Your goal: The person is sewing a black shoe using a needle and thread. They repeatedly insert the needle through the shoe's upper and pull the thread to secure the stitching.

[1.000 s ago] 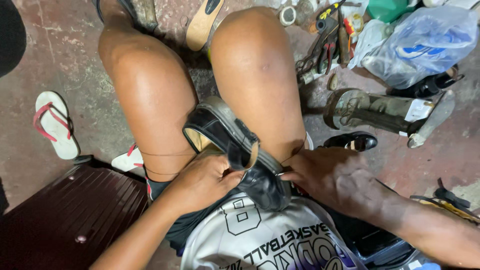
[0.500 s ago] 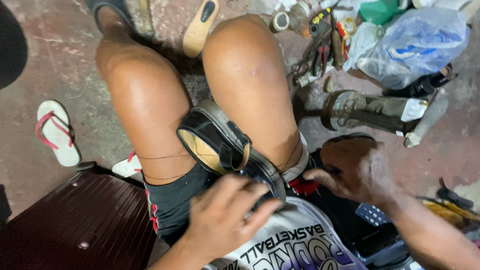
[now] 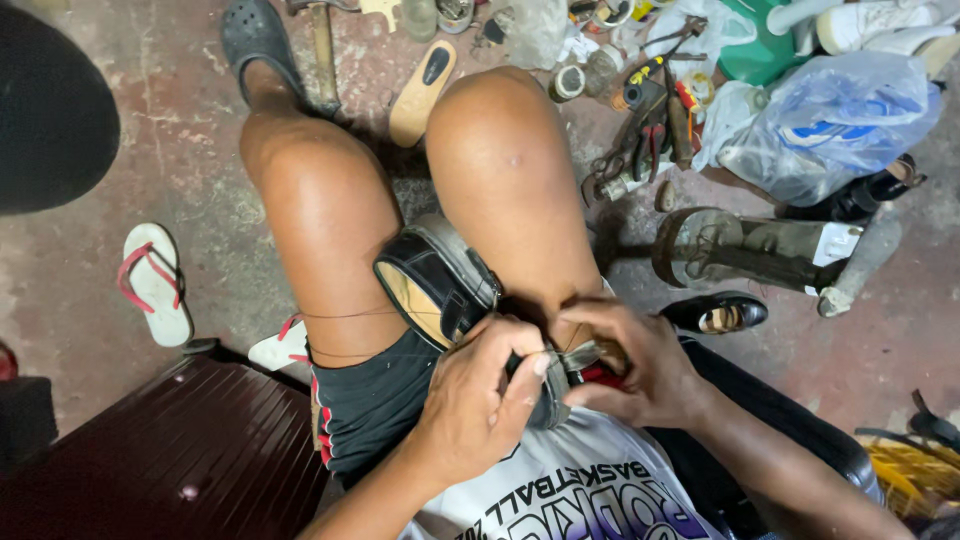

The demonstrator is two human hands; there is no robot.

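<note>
Black shoe point(image 3: 440, 285) wedged between thighs; left hand point(image 3: 470, 400) grips its heel edge, right hand point(image 3: 640, 365) pinches red-handled tool point(image 3: 590, 372).

The person wears a white short-sleeved jersey point(image 3: 560, 495) with purple and black block lettering across the chest, and, just above the jersey, dark charcoal shorts point(image 3: 375, 400) trimmed with red and white side stripes. Both forearms and both legs are bare. Far beyond the jersey, one foot wears a grey perforated rubber clog point(image 3: 255, 40).
</note>
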